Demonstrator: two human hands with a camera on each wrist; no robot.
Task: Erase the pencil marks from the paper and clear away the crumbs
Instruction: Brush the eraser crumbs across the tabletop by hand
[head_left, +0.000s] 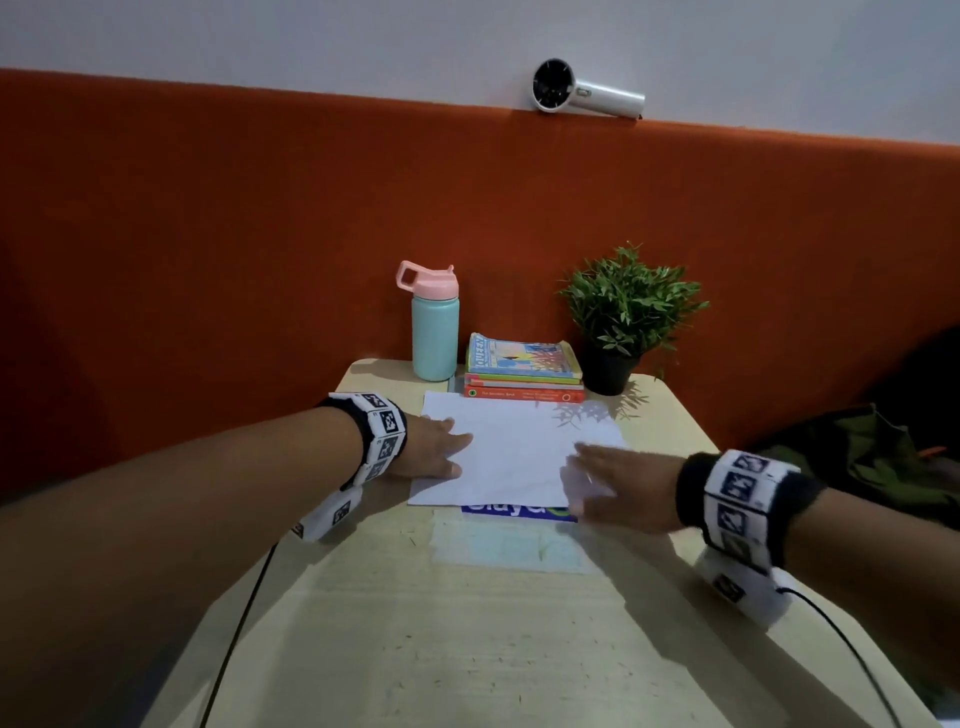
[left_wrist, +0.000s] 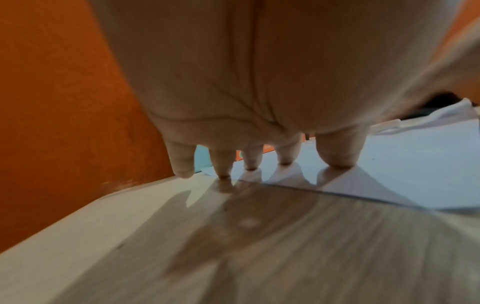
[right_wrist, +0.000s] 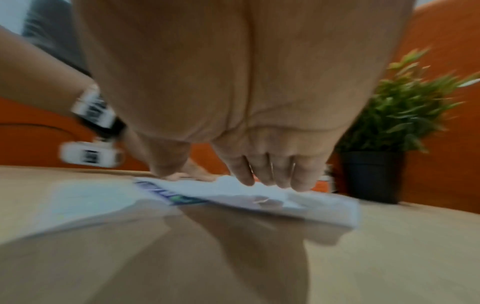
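Note:
A white sheet of paper (head_left: 509, 447) lies on the wooden table (head_left: 467, 623), over a blue printed sheet (head_left: 514, 512). My left hand (head_left: 436, 447) lies flat on the paper's left edge, fingers spread and straight; in the left wrist view its fingertips (left_wrist: 285, 160) press the paper (left_wrist: 415, 164). My right hand (head_left: 618, 478) is blurred over the paper's near right corner, fingers extended. In the right wrist view those fingers (right_wrist: 270, 174) touch a crumpled white patch on the paper (right_wrist: 324, 207). Neither pencil marks nor crumbs can be made out.
Behind the paper stand a teal bottle (head_left: 435, 327) with a pink lid, a stack of books (head_left: 524, 371) and a potted plant (head_left: 623, 312). An orange partition (head_left: 208, 234) backs the table, with a white handheld fan (head_left: 587, 93) on its ledge. A dark bag (head_left: 857, 452) lies right.

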